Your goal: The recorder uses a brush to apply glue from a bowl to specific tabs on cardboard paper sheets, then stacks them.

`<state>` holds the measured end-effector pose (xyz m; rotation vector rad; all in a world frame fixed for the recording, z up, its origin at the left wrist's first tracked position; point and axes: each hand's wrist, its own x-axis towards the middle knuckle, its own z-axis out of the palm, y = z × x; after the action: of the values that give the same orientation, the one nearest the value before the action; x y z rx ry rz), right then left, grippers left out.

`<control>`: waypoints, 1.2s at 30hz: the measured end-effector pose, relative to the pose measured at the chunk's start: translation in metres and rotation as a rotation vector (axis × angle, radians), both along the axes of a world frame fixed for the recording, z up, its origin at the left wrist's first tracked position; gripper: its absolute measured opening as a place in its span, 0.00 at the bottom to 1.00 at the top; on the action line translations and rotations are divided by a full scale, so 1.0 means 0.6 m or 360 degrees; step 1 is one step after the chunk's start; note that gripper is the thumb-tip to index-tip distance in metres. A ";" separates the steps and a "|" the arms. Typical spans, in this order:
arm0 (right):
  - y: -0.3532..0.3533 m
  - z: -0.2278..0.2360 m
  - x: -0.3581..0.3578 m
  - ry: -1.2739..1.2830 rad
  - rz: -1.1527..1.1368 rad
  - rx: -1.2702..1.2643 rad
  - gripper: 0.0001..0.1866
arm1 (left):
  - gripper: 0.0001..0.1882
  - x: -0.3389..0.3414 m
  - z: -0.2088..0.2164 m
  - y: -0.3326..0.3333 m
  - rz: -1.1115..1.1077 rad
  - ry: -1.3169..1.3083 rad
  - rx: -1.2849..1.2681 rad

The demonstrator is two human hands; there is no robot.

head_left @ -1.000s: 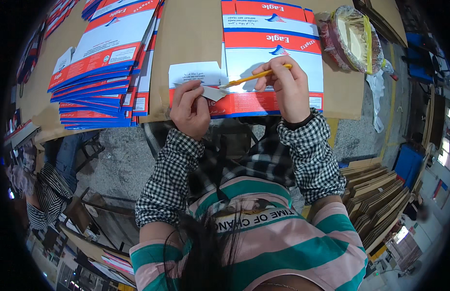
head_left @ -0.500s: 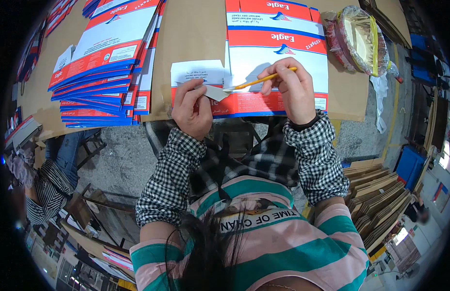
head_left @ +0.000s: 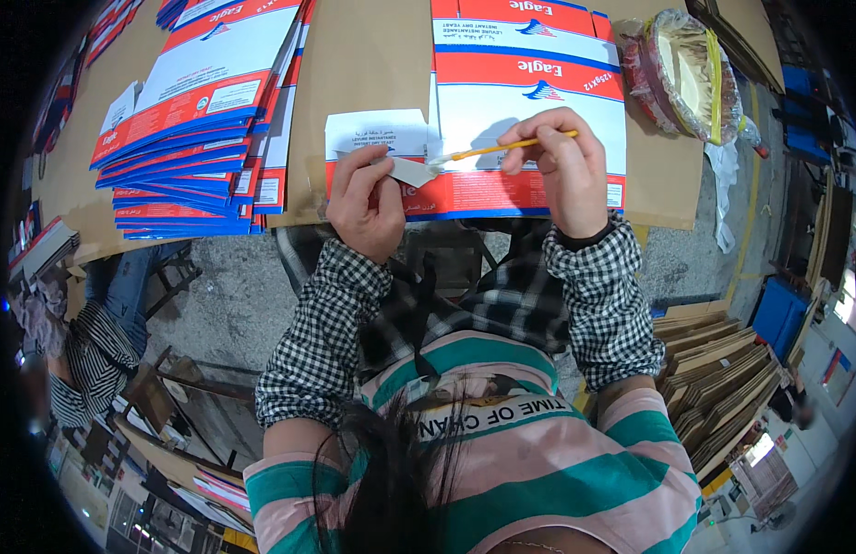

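A flat red, white and blue carton (head_left: 529, 115) lies on the cardboard-covered table before me. My left hand (head_left: 368, 205) is closed at its left side, pinching a small folded-up flap (head_left: 413, 173) with its pale inner face showing. In my right hand (head_left: 566, 171) is a slim paintbrush (head_left: 492, 150) with a yellow handle, gripped between thumb and fingers. Its pale bristle end meets the right end of the flap, where some white stuff shows. A white end panel (head_left: 377, 132) sticks out beyond my left fingers.
Folded cartons (head_left: 192, 138) lie in a fanned stack on the left. A plastic-wrapped bowl (head_left: 677, 74) with cream-coloured contents stands at the right. Cardboard sheets (head_left: 714, 388) lean together at lower right. Another person's striped sleeve (head_left: 95, 355) is at far left.
My right hand has shifted slightly right, and the brush handle lies a little flatter. The bristles stay at the flap's right end. My left hand keeps its place.
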<state>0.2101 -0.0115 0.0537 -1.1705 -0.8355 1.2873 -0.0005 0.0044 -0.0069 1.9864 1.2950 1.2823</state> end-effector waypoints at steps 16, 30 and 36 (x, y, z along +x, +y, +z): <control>0.000 0.000 0.002 -0.0105 0.0107 -0.0043 0.09 | 0.07 0.002 -0.001 -0.001 0.0018 -0.0048 -0.0074; -0.002 0.006 0.008 -0.0036 0.0083 -0.0052 0.08 | 0.06 -0.001 -0.005 0.001 0.0012 -0.0019 -0.0008; 0.007 -0.002 0.000 0.0001 -0.0001 -0.0082 0.09 | 0.07 -0.001 -0.004 -0.001 0.0027 -0.0044 -0.0035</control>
<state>0.2099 -0.0073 0.0523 -1.2107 -0.8054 1.3151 -0.0013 0.0039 -0.0093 1.9398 1.3100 1.2937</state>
